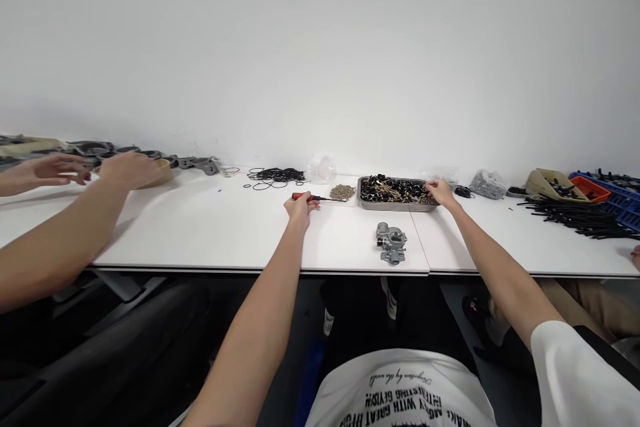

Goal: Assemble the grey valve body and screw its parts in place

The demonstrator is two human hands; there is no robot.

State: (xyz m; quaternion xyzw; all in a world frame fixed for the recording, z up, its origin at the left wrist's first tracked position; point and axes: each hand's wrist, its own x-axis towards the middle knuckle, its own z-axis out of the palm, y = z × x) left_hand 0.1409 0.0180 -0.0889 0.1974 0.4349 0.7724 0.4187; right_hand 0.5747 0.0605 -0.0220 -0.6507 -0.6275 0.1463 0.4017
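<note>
My left hand (300,207) is closed around a screwdriver (314,198) with a red and black handle, its shaft pointing right. By the shaft tip lies a pile of small brass-coloured parts (343,191). My right hand (439,191) reaches to the right end of a metal tray (397,207) full of black and brass-coloured small parts. Its fingers are pinched together there; whatever is between them is too small to name. In front of the tray, near the table edge, a grey metal carburetor (393,241) rests on the white tabletop.
Black rubber rings (277,176) lie left of the pile, beside a clear plastic bag (323,170). At right are a bag of grey parts (489,184), black tubes (580,215) and a blue crate (627,203). A co-worker's hands (129,169) work at left near grey parts (203,165).
</note>
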